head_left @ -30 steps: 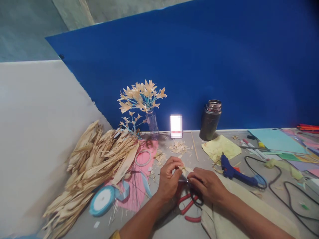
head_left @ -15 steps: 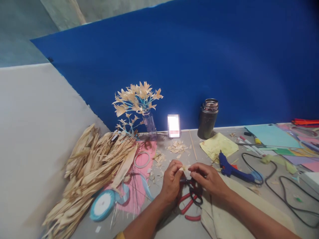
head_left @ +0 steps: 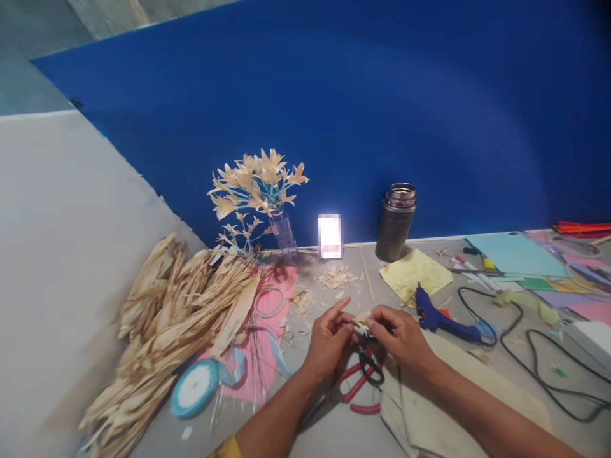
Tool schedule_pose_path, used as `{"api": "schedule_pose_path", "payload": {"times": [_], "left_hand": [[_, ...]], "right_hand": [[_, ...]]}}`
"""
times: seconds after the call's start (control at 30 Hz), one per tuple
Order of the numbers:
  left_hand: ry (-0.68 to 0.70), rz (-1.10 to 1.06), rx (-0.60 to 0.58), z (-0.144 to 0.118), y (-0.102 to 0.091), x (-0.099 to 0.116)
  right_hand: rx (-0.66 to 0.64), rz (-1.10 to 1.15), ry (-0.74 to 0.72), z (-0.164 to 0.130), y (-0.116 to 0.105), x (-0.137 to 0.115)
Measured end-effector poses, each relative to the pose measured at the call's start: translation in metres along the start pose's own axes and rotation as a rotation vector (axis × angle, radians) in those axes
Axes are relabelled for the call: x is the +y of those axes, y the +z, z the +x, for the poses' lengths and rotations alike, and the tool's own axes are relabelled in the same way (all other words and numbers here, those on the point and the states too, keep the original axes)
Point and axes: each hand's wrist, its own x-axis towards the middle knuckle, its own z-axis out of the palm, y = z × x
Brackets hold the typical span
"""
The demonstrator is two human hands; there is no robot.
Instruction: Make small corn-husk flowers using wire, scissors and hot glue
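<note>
Between my two hands is a small pale piece of dried husk (head_left: pixel 361 320). The thumb and fingers of my left hand (head_left: pixel 328 340) pinch its left side, with the index finger lifted straight. My right hand (head_left: pixel 400 335) grips the other side between thumb and fingertips. Black-handled scissors (head_left: pixel 372 369) lie on the table just under the hands, partly hidden by them. Beside and beneath these are red-handled pliers (head_left: pixel 347 381). Beyond the hands is a heap of small cut husk petals (head_left: pixel 336 277).
Left: dried husks (head_left: pixel 176 305), blue ribbon spool (head_left: pixel 195 388), pink sheet (head_left: pixel 272 375) with thin wires. Behind: husk flowers (head_left: pixel 260 181) in a clear vase (head_left: pixel 283 235), a bright blurred screen (head_left: pixel 330 236), dark flask (head_left: pixel 396 222). Right: blue glue gun (head_left: pixel 446 321) with cord, yellow paper (head_left: pixel 415 273), folded cloth (head_left: pixel 458 388).
My left index finger has straightened and lifted away from the pinch. The husk piece now shows more between the hands. The whole view has shifted slightly.
</note>
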Motion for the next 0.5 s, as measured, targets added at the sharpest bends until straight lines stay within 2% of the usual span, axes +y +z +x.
{"api": "schedule_pose_path", "payload": {"times": [0.07,0.23,0.3,0.4,0.5], "left_hand": [[0.003,0.001,0.039,0.0012,-0.0001,0.0004],[0.341,0.417,0.160,-0.0008,-0.0029,0.0077],[0.418,0.524,0.169,-0.0024,-0.0044,0.0086],[0.456,0.627,0.126,-0.0040,-0.0056,0.0074],[0.418,0.603,0.107,-0.0043,-0.0050,0.0074]], "right_hand": [[-0.002,-0.021,-0.010,-0.0008,0.0009,0.0009],[0.017,-0.066,-0.019,-0.0018,0.0027,0.0042],[0.015,-0.082,-0.027,-0.0022,0.0032,0.0049],[-0.024,-0.091,-0.038,-0.0028,0.0034,0.0038],[-0.052,-0.039,-0.016,-0.0018,0.0017,0.0024]]}}
